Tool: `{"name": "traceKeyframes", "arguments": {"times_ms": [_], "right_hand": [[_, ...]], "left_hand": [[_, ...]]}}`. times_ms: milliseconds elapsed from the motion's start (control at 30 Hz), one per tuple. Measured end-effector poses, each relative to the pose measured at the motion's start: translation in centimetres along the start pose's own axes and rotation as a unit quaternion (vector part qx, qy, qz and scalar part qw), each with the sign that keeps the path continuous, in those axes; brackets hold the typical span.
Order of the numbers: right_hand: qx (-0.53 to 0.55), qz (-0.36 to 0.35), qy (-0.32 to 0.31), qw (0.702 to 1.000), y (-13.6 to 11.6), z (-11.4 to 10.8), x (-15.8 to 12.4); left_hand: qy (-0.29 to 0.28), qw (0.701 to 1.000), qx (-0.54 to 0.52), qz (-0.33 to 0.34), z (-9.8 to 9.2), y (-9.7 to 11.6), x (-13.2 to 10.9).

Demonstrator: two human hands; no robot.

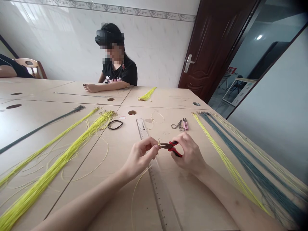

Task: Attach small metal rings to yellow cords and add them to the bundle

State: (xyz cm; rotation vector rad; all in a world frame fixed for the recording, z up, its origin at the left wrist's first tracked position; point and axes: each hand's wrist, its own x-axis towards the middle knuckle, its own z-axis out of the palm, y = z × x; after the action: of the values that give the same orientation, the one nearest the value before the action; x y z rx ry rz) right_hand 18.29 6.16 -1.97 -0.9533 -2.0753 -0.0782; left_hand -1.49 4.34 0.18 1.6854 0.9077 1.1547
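Observation:
My left hand (143,153) pinches the end of a thin yellow cord (133,192) between thumb and fingers. The cord's tail hangs down toward the table's front. In my right hand (189,152) is a pair of pliers (172,147) with red and black handles, spread slightly apart. Their dark pointed jaws meet the cord end at my left fingertips, where a small metal piece seems to stick up; its details are too small to make out. Beneath my hands, a clear ruler (157,192) lies lengthwise on the table.
Yellow cord bundles (69,157) lie at left, with a blue-grey bundle (43,127) beyond. More yellow cords (221,150) and blue-grey cords (237,157) stretch along the right. Small scissors (178,125), pink snips (185,124) and a black ring (115,124) lie farther back. A person (117,69) sits opposite.

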Motion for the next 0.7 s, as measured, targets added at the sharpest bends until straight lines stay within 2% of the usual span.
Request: {"name": "traceKeyframes", "arguments": {"times_ms": [433, 700], "right_hand": [[-0.016, 0.014, -0.005, 1.000, -0.12, 0.06, 0.00], [0.007, 0.070, -0.042, 0.997, -0.51, -0.04, -0.08]], "left_hand": [[-0.013, 1.000, 0.012, -0.004, -0.07, -0.16, 0.00], [0.009, 1.000, 0.029, 0.004, 0.13, -0.41, 0.05]]}}
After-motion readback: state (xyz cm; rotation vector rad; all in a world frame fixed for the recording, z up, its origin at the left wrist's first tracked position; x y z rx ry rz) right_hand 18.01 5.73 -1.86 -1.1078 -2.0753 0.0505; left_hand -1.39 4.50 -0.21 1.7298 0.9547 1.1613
